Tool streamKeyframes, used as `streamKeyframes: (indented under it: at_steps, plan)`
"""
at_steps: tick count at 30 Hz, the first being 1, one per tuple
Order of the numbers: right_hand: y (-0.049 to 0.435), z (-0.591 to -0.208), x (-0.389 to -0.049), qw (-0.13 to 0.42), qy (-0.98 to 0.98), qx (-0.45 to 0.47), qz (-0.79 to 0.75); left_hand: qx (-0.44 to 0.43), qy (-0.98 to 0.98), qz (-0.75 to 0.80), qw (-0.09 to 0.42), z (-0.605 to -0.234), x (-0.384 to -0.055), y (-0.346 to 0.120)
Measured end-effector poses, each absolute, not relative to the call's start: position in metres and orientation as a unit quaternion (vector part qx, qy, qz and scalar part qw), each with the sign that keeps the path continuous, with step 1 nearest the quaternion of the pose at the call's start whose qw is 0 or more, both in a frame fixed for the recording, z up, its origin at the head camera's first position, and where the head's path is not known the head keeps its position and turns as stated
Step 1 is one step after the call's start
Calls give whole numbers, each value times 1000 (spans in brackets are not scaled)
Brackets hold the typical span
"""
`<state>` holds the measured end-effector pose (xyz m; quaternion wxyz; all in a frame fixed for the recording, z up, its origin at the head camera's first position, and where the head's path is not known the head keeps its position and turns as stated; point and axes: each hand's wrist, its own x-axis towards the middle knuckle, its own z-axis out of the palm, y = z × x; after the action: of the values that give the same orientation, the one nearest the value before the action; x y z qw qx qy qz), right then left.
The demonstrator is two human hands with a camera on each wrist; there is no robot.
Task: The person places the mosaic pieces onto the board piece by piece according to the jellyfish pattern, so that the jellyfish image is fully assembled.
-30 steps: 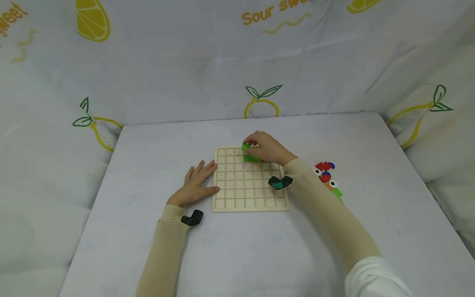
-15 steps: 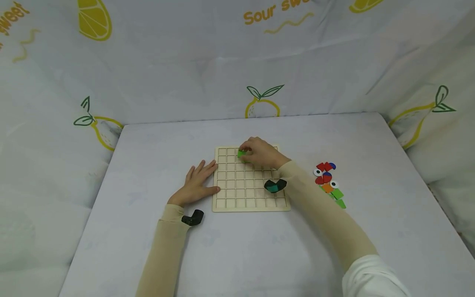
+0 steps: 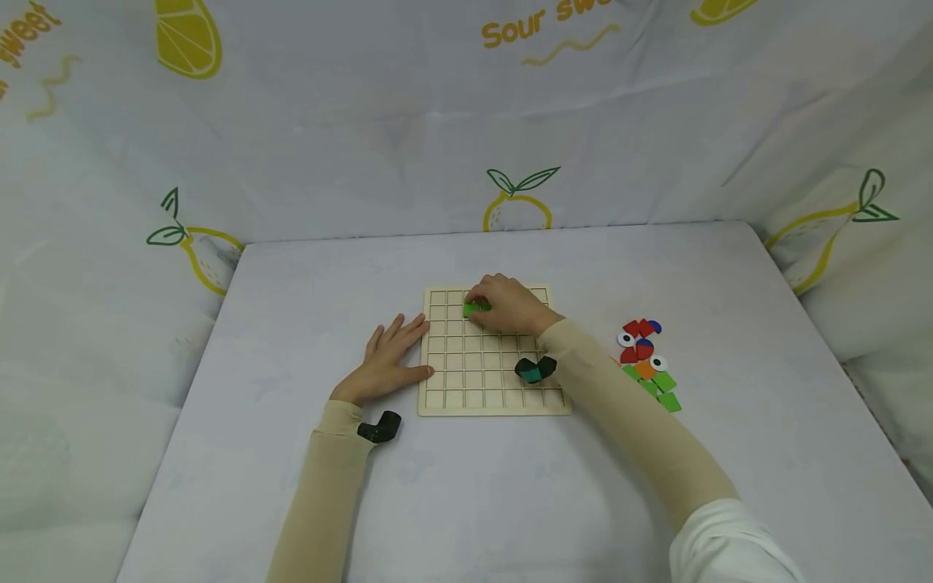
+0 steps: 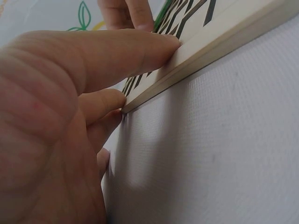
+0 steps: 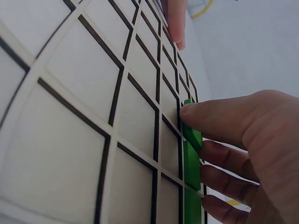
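A pale wooden board (image 3: 496, 414) with a grid of square cells lies on the table. My left hand (image 3: 382, 364) rests at its left edge, fingers spread, with the thumb (image 4: 140, 49) touching the rim in the left wrist view. Near the board's far side my right hand (image 3: 508, 306) pinches a small green tile (image 3: 470, 310) between thumb and fingers. In the right wrist view that tile (image 5: 190, 125) sits slightly tilted at a cell, in line with another green tile (image 5: 192, 165) and a third one (image 5: 192, 205). My right hand hides part of this row from above.
Right of the board lies a loose cluster of pieces: red pieces (image 3: 628, 355), round black-and-white eye pieces (image 3: 658, 363), an orange piece (image 3: 645, 370) and several green tiles (image 3: 668, 402). A white cloth wall (image 3: 364, 186) with lemon drawings rises behind the table.
My right hand has come left and nearer with the green tile, lowering it onto the board beside the other green tiles. My left hand has stayed at the board's edge.
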<state>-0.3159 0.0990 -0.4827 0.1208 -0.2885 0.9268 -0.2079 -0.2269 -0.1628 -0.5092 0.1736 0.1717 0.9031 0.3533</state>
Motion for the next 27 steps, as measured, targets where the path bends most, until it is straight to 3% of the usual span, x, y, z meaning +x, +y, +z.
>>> streamKeyframes:
  at_steps: [27]
  plan:
    - [101, -480, -313, 143, 927, -280, -204, 174, 905, 348, 173, -510, -227, -163]
